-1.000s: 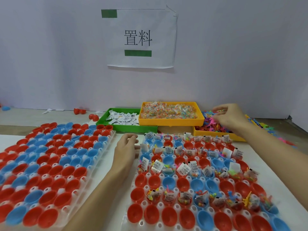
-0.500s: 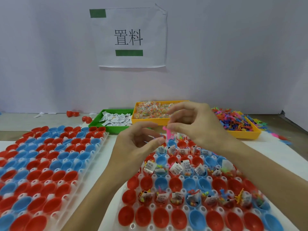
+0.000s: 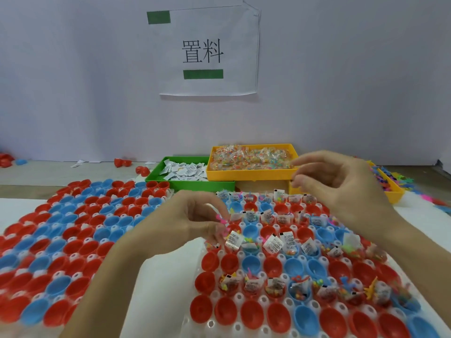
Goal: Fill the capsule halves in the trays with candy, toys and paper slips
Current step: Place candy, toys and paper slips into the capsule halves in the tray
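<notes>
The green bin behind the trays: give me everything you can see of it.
The green bin is a shallow rectangular tray of what looks like bright plastic, lying flat at the far side of the work surface. It holds a loose heap of white printed paper slips. Its right side meets the yellow candy bin, which stands higher. Neither hand touches it.

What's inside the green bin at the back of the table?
The green bin holds a loose pile of white paper slips with dark print. The orange candy bin beside it hides the right end, and whatever lies beneath the slips is covered.
</notes>
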Motion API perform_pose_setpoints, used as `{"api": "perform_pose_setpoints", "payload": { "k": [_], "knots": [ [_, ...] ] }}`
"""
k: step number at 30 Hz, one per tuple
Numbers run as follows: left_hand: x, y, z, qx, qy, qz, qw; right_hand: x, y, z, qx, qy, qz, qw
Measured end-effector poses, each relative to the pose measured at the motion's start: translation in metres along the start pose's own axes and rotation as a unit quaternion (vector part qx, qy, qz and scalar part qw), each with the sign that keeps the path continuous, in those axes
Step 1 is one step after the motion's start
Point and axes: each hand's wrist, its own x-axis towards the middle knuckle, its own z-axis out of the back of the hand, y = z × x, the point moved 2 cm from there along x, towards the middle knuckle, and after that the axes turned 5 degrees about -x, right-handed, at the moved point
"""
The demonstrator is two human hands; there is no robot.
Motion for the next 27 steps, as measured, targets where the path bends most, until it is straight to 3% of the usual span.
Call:
{"api": "perform_pose_setpoints", "payload": {
  "k": [8,16,27],
  "knots": [
    [-0.009,0.001,0.005,0.090,0.112,0.082,0.986,-0.018,-0.030,0.028,-0.075,-0.076,-0.029,0.994],
    [-0.011,0.006,0.008,0.139,0.149,0.154,0.967,-0.022,-0.034,0.032,-0.095,-0.092,-0.036,0.991],
    [-0.006,0.021,0.011,0.181,0.174,0.180,0.951,-0.022,-0.037,0.032,-0.106,-0.089,-0.032,0.990]
  ]
}}
